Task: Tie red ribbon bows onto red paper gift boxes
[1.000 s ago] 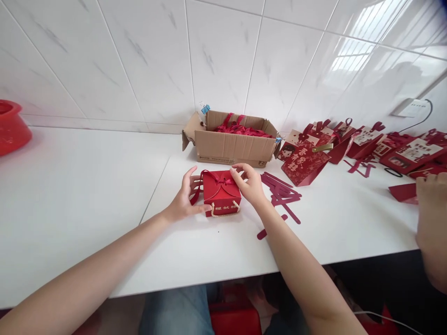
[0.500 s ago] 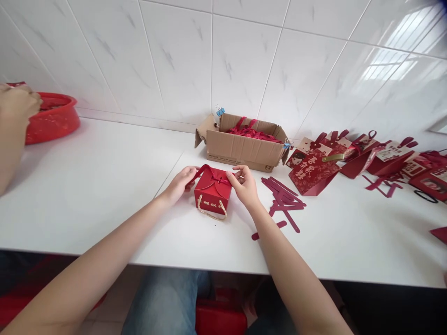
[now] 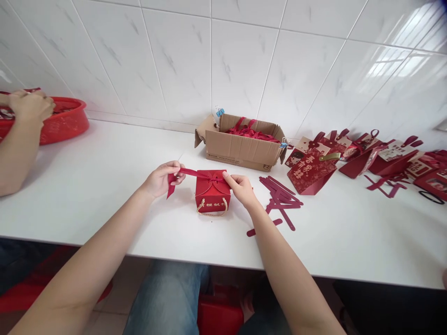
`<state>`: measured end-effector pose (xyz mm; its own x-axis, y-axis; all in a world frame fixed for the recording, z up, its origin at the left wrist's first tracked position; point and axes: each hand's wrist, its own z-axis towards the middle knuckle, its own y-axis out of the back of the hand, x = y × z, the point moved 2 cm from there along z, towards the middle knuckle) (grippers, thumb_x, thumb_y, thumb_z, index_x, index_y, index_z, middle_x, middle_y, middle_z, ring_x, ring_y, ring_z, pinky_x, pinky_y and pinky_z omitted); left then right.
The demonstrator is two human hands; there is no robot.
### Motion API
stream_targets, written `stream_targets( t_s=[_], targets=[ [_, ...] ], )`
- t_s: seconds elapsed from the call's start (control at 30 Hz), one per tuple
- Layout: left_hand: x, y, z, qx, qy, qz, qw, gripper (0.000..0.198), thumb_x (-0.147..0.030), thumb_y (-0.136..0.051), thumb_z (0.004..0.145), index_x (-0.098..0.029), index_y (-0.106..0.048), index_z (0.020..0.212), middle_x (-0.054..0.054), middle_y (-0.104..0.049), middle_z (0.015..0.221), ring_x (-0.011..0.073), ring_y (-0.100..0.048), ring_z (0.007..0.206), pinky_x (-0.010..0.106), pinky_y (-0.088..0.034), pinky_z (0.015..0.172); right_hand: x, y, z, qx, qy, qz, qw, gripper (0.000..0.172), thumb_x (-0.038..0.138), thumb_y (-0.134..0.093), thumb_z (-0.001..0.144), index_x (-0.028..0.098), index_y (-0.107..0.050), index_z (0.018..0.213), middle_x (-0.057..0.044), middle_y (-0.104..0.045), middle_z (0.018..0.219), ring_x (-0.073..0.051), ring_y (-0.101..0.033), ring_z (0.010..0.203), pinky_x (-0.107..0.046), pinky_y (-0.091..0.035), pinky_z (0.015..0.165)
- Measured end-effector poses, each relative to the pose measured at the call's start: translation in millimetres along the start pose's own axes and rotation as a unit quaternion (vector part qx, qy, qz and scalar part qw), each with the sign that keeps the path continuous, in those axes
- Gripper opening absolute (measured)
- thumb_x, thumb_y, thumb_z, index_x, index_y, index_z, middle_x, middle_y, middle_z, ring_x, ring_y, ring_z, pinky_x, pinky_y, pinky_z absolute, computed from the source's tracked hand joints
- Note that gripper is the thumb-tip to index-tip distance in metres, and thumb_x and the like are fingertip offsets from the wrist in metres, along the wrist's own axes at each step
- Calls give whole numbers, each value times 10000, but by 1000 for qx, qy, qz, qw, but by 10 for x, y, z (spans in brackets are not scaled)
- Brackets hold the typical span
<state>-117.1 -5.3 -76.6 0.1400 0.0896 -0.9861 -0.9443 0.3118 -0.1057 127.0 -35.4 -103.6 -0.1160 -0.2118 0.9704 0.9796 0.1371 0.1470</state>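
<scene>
L hand [image 3: 161, 180] grips ribbon [image 3: 188, 172] — box [image 3: 212, 190] well back frm tbl edge [image 3: 209, 261].

White table [image 3: 115, 158] is stretching across the view. Cardboard box [image 3: 240, 151] is standing toward its rear. Relative to cardboard box: small red box [image 3: 213, 188] is sitting just in front; dark red strips [image 3: 279, 195] are lying front-right, most crossing in a heap; printed red boxes [image 3: 310, 177] are standing right; black ring [image 3: 432, 197] is lying farther right; red basin [image 3: 66, 128] is resting well left.
</scene>
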Motion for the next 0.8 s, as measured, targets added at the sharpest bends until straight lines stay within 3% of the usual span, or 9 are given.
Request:
stream_targets(
  t_s=[0.2, 0.43, 0.63, 0.8],
  targets=[
    [105, -9, 28, 39, 68, 10, 997, 294, -224, -706, 519, -169, -429, 437, 107, -659, 765, 255, -635, 630, 311, -410, 447, -45, 55, 5, 13, -19, 124, 992, 579, 608, -666, 702, 207, -289, 523, 65, -249, 526, -75, -203, 489, -249, -167, 478],
    [164, 13, 36, 65, 71, 30, 995, 373, -254, -678, 515, -181, -327, 415, 175, -723, 937, 381, -667, 878, 465, -524, 611, 28, 134, -23, 9, 20, 148, 989, 543, 523, -688, 723, 199, -315, 497, 61, -275, 512, -74, -218, 488, -256, -170, 490],
    [146, 30, 41, 94, 67, -33, 993, 341, -221, -637, 511, -175, -312, 418, 178, -716, 1023, 394, -660, 927, 467, -542, 617, 78, 155, -46, 23, 43, 129, 990, 505, 467, -694, 745, 192, -355, 493, 62, -290, 505, -74, -224, 499, -260, -169, 499],
    [190, -27, 44, 132, 71, -82, 985, 278, -172, -623, 539, -161, -362, 447, 171, -719, 1038, 369, -658, 957, 456, -568, 676, 0, 226, -22, 38, 19, 150, 988, 493, 463, -736, 705, 180, -398, 484, 56, -372, 496, -65, -302, 484, -243, -217, 488]
  ],
)
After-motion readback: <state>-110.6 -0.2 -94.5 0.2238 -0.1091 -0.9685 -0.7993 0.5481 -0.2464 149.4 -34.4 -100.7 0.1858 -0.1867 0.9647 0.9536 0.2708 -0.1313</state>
